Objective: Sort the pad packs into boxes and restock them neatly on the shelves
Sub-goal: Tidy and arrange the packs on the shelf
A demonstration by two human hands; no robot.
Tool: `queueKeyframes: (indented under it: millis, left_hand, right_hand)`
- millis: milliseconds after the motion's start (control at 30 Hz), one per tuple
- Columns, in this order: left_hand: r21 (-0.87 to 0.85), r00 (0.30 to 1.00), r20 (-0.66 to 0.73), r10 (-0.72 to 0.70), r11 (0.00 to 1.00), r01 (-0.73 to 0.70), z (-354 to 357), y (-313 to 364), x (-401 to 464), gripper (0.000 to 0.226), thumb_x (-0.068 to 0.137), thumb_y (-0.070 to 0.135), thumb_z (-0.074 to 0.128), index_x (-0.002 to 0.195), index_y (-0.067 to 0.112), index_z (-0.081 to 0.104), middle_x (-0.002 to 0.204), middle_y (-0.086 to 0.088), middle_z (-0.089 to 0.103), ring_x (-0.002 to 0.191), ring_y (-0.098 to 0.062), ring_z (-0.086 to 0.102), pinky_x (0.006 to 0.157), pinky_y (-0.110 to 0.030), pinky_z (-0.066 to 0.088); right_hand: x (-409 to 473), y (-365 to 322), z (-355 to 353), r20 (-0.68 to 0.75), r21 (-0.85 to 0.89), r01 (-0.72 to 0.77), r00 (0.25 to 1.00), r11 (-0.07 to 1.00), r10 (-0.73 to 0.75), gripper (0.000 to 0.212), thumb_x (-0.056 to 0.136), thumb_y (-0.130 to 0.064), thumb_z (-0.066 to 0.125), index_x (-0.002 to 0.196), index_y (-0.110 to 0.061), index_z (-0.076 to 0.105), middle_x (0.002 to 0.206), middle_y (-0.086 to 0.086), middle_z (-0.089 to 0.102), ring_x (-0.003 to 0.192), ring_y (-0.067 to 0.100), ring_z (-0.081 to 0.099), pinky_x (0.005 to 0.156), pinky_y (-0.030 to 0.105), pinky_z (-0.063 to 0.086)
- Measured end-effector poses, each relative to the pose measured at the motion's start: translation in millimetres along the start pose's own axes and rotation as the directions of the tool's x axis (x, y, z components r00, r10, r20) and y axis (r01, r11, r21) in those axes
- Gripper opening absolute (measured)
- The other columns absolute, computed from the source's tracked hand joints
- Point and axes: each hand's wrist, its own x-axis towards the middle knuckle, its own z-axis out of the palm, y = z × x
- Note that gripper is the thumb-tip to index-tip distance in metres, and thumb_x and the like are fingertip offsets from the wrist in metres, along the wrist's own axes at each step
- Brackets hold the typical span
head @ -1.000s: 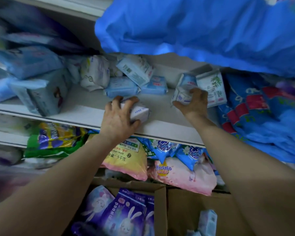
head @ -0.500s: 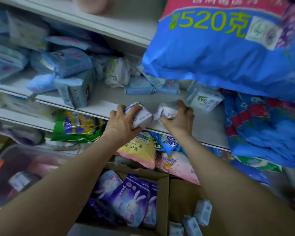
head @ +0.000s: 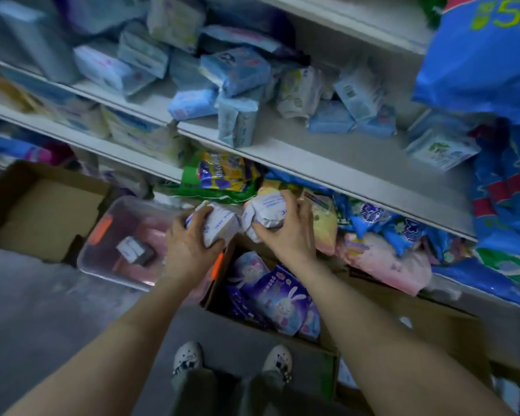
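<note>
My left hand (head: 189,244) grips a small white plastic-wrapped pad pack with blue print (head: 219,225), fingers curled over its crinkled top. My right hand (head: 285,232) holds a second white pad pack, rounder and puffier (head: 266,211), fingers wrapped round its side. The two packs touch, held in the air just below the front edge of the grey shelf board (head: 327,163), above the open brown cardboard box (head: 312,349) of glossy purple rabbit-print packs (head: 279,301). A clear plastic bin (head: 102,256) sits on the floor beside that box.
</note>
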Motion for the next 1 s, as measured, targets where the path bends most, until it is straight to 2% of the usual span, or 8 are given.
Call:
queueKeyframes:
  millis: [167,267,400,500,633,700,833,1000]
  left_hand:
    - [0.047,0.990,-0.040,-0.134,0.990,0.136,-36,-63,-6,0.079,0.061,0.054,0.055,0.135,0.027,0.052,0.120,-0.020,0.052,0.108,-0.040,0.051,0.097,-0.046,0.041]
    - [0.081,0.988,-0.092,-0.122,0.988,0.129,-52,-87,1,0.074,0.066,0.054,0.064,0.131,0.022,0.057,0.120,-0.021,0.055,0.109,-0.039,0.052,0.094,-0.046,0.045]
    - [0.071,0.995,-0.026,-0.097,0.993,0.099,-62,-92,13,0.061,0.073,0.039,0.072,0.130,0.025,0.056,0.131,-0.019,0.047,0.120,-0.036,0.047,0.100,-0.046,0.043]
    - [0.084,0.999,-0.026,-0.022,0.996,0.024,-56,-77,20,0.057,0.077,0.022,0.077,0.130,0.021,0.058,0.131,-0.017,0.048,0.118,-0.033,0.050,0.097,-0.040,0.043]
    - [0.069,0.994,0.006,0.109,0.992,-0.109,-32,-34,27,0.051,0.079,0.020,0.076,0.128,0.019,0.061,0.129,-0.015,0.052,0.118,-0.032,0.051,0.099,-0.039,0.042]
    - [0.053,0.982,0.021,0.187,0.981,-0.187,-16,-5,31,0.046,0.080,0.020,0.075,0.125,0.017,0.063,0.125,-0.014,0.054,0.114,-0.032,0.053,0.097,-0.038,0.043]
    - [0.019,0.926,0.031,0.376,0.926,-0.376,23,60,41,0.043,0.078,0.018,0.073,0.120,0.012,0.064,0.120,-0.015,0.057,0.107,-0.034,0.057,0.091,-0.037,0.046]
    - [-0.001,0.843,0.043,0.537,0.843,-0.537,81,143,62,0.048,0.078,0.018,0.077,0.124,0.014,0.063,0.123,-0.014,0.056,0.111,-0.032,0.056,0.093,-0.038,0.047]
  right_hand:
    - [-8,-44,63,0.196,0.024,0.013,0.980,1.000,-0.018,0.090,0.072,-0.046,0.079,0.147,-0.024,0.034,0.132,0.010,0.037,0.124,0.031,0.044,0.101,0.038,0.043]
    - [-5,-65,86,0.265,0.051,0.033,0.963,0.998,-0.045,0.090,0.075,-0.042,0.078,0.149,-0.021,0.032,0.140,0.009,0.032,0.131,0.029,0.039,0.106,0.036,0.039]
    - [2,-69,88,0.272,0.018,0.067,0.960,0.998,-0.069,0.077,0.085,-0.031,0.071,0.149,-0.018,0.032,0.146,0.010,0.031,0.135,0.029,0.035,0.110,0.035,0.031]
    - [7,-56,74,0.221,-0.003,0.072,0.973,0.997,-0.070,0.069,0.087,-0.029,0.067,0.147,-0.019,0.035,0.144,0.007,0.036,0.131,0.026,0.041,0.107,0.037,0.038]
    - [12,-23,38,0.080,-0.009,0.095,0.992,0.995,-0.094,0.059,0.088,-0.023,0.067,0.141,-0.020,0.043,0.139,0.004,0.044,0.127,0.021,0.045,0.099,0.028,0.038]
    - [17,-4,14,0.008,-0.021,0.115,0.993,0.993,-0.115,0.057,0.087,-0.019,0.067,0.140,-0.019,0.046,0.138,0.005,0.046,0.127,0.021,0.044,0.100,0.025,0.035]
    - [31,39,-42,-0.126,-0.134,0.141,0.979,0.981,-0.158,0.055,0.085,-0.016,0.066,0.138,-0.018,0.049,0.133,0.008,0.048,0.123,0.026,0.045,0.103,0.033,0.036]
    - [59,99,-109,-0.243,-0.238,0.140,0.950,0.961,-0.199,0.058,0.082,-0.011,0.065,0.138,-0.015,0.049,0.130,0.011,0.049,0.122,0.029,0.045,0.101,0.039,0.042]
